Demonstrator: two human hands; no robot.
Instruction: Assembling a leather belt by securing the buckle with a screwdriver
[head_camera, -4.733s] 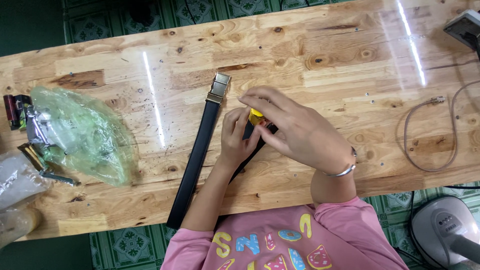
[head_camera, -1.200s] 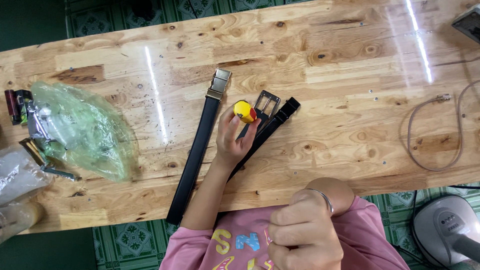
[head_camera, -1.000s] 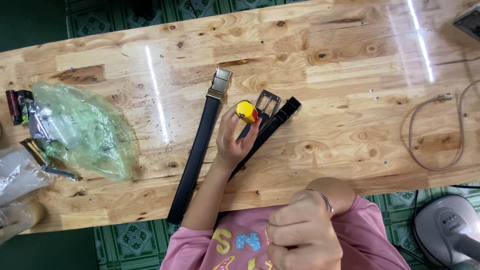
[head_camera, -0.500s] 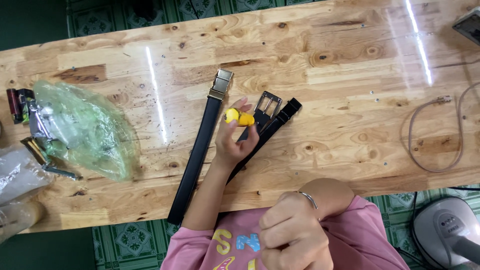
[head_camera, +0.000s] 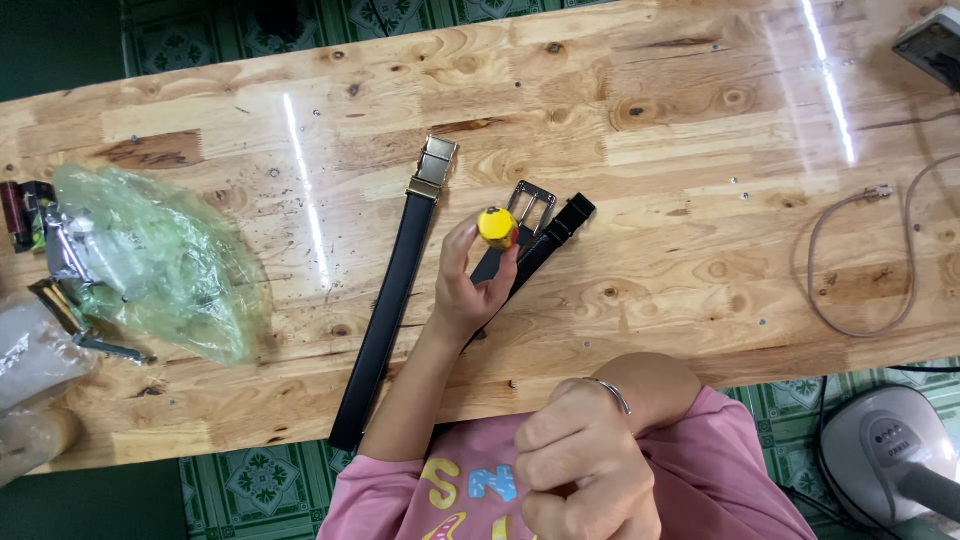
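Yellow knob in left hand

Bright, sharp; overhead glare streaks.

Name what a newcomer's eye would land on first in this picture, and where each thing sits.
First comes the small yellow object pinched in the left hand at the table's middle, above two black belts lying side by side. Next, the crumpled green plastic bag at the left end, and the right hand closed near the chest.

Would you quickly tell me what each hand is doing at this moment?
Left hand: closed on a small yellow object, held above the black belts.
Right hand: curled into a loose fist near the chest; whether it holds anything cannot be told.
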